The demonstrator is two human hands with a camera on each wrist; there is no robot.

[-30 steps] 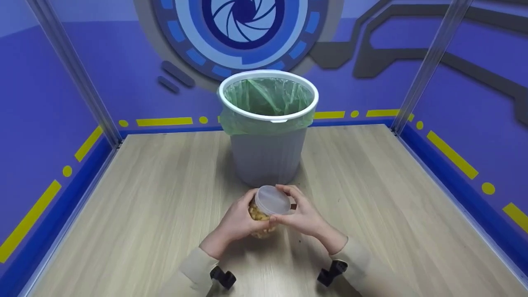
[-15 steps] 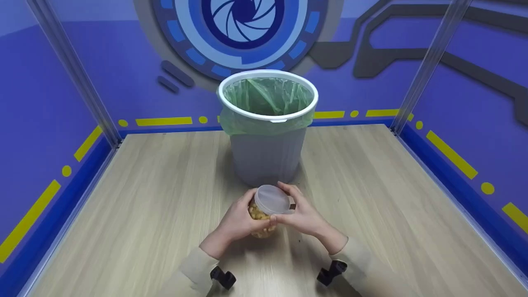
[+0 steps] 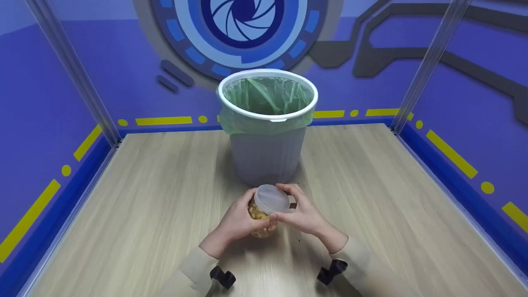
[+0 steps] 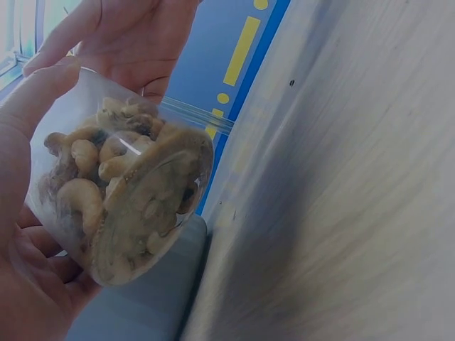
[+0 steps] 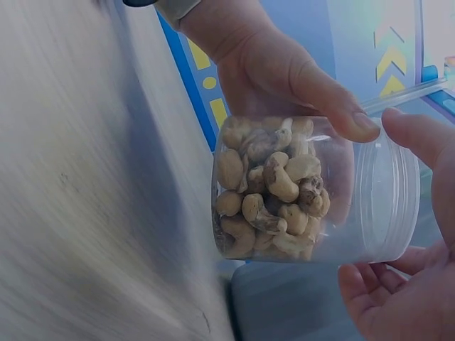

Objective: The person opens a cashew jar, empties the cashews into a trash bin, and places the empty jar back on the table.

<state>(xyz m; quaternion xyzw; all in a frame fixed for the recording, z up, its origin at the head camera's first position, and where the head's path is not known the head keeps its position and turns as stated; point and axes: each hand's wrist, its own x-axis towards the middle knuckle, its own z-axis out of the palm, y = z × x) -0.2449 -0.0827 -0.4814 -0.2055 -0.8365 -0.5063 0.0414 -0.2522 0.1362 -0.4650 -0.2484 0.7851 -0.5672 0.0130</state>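
A clear plastic jar [image 5: 274, 192] of cashews, tilted, is between both hands at the near middle of the table. My left hand [image 3: 239, 218] grips the jar's body, fingers round its far side and thumb on the near side. At the translucent lid [image 3: 272, 199], my right hand [image 3: 304, 214] holds the rim between thumb and fingers. The lid is on the jar's mouth. Both thumb tips come close together by the lid's lower edge. In the left wrist view the jar's round base [image 4: 153, 213] faces the camera, with cashews showing through.
A grey waste bin [image 3: 266, 159] with a white rim [image 3: 268, 116] and green liner bag [image 3: 264, 128] stands just beyond the hands. Blue-purple panels [image 3: 350, 99] enclose the wood-grain table [image 3: 165, 181] at the back and sides.
The right index finger lifts slightly from the lid's far edge half a second ago and is back against it now. The jar and left hand stay in place.
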